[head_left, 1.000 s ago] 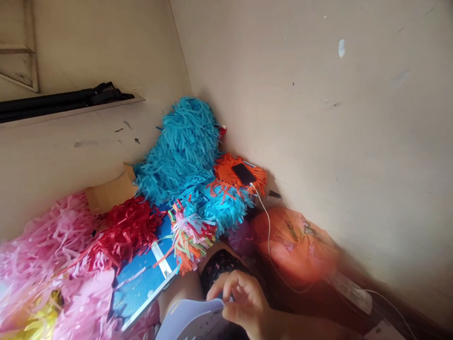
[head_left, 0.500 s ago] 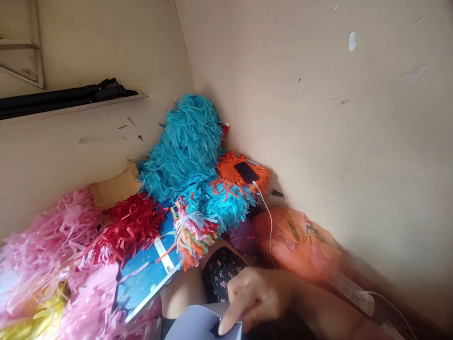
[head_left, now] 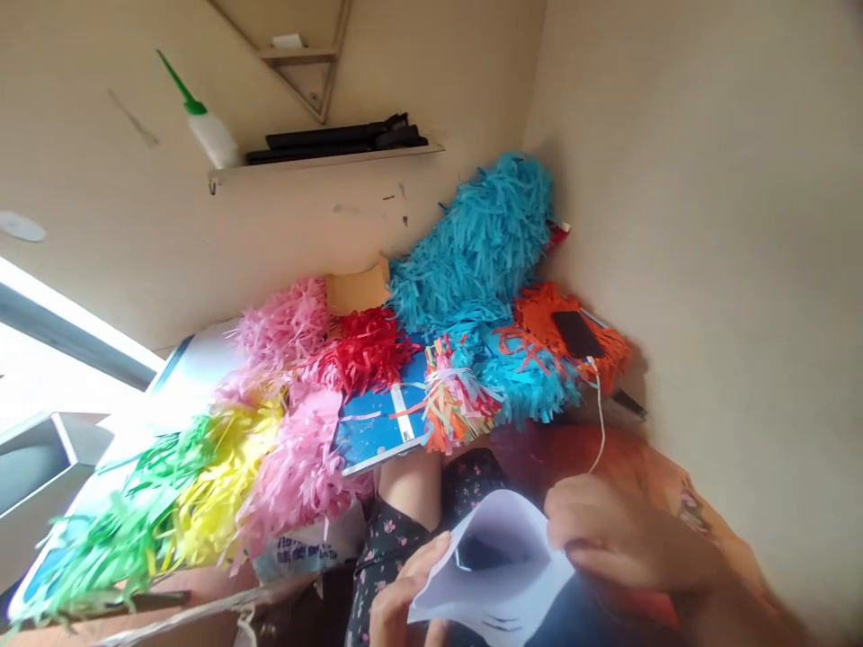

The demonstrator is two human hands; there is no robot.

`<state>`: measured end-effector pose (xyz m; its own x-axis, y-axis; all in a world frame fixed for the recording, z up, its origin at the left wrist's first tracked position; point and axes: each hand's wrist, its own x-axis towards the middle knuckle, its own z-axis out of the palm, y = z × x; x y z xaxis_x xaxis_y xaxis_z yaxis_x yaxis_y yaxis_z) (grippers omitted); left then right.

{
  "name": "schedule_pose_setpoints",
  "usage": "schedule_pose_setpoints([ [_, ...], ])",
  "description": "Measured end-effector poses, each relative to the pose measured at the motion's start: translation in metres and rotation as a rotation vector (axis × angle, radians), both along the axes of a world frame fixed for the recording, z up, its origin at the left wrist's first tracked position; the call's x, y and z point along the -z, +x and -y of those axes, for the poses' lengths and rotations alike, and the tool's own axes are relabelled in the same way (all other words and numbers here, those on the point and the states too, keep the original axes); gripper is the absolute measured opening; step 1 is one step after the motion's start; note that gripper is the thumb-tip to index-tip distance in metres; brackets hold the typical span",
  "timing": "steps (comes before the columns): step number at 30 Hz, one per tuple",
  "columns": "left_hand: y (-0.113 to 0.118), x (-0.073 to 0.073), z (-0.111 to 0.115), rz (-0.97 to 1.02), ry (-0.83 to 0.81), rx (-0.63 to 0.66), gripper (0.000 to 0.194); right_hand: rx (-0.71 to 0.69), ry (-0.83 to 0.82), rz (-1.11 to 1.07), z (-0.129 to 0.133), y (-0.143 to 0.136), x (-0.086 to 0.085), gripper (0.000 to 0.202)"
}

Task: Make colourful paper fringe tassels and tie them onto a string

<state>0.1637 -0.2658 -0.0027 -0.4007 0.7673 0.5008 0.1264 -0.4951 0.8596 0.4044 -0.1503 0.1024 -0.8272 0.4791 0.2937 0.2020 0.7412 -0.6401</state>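
White paper (head_left: 499, 593) held open in both hands

The paper is above the lap, in front of the worktop's (head_left: 370, 431) near edge, curved into an open-mouthed pocket. The left hand (head_left: 413, 598) grips its left side between thumb and fingers; the right hand (head_left: 607, 530) has curled fingers closed on its right edge. The shaping looks partly done: the mouth gapes, and whether any seam is fastened cannot be told.

Green fringe (head_left: 152, 499) covers the worktop's near left corner, with yellow fringe (head_left: 226, 476) and pink fringe (head_left: 303, 490) next along that edge. A multicoloured tassel (head_left: 455, 404) overhangs the near edge; light-blue fringe (head_left: 482, 238) piles toward the far right corner. Behind, a wall shelf (head_left: 330, 162) carries a green-tipped bottle (head_left: 214, 139).
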Motion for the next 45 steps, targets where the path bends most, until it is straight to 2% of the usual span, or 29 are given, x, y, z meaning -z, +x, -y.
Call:
schedule_pose_setpoints([
  [3, -0.01, 0.01, -0.003, -0.027, 0.031, 0.002, 0.021, 0.024, -0.005, -0.011, 0.0, -0.002, -0.002, 0.017],
  [6, -0.027, 0.022, -0.002, -0.201, 0.112, 0.094, 0.023, 0.039, -0.012, -0.002, 0.0, -0.004, -0.004, 0.018],
  [8, -0.033, 0.026, -0.001, -0.197, 0.124, 0.122, 0.025, 0.026, -0.003, 0.022, 0.001, -0.006, -0.005, 0.018],
  [12, -0.031, 0.026, 0.0, -0.027, 0.096, 0.124, 0.035, 0.044, -0.005, 0.027, 0.005, -0.011, -0.004, 0.026],
  [15, -0.029, 0.024, -0.002, -0.115, 0.146, 0.208, 0.041, 0.056, 0.004, 0.061, 0.007, -0.015, -0.002, 0.034],
  [21, -0.026, 0.025, -0.003, -0.105, 0.106, 0.095, 0.018, 0.026, 0.022, 0.088, 0.01, -0.021, -0.002, 0.029],
  [26, -0.022, 0.032, -0.006, -0.085, 0.144, 0.102, 0.06, 0.057, 0.013, 0.093, 0.011, -0.022, -0.003, 0.031],
  [34, -0.02, 0.021, -0.007, -0.098, 0.161, 0.026, 0.031, 0.064, 0.033, 0.11, 0.013, -0.023, -0.002, 0.032],
  [39, -0.007, 0.027, 0.003, 0.084, -0.048, -0.035, 0.03, 0.105, 0.038, 0.062, 0.011, -0.024, -0.001, 0.035],
  [42, -0.003, 0.025, 0.007, 0.204, -0.067, -0.027, 0.021, 0.082, 0.042, 0.035, 0.01, -0.026, -0.004, 0.038],
  [45, -0.008, 0.02, 0.007, 0.215, -0.061, -0.012, 0.016, 0.086, 0.047, 0.025, 0.01, -0.027, -0.008, 0.038],
])
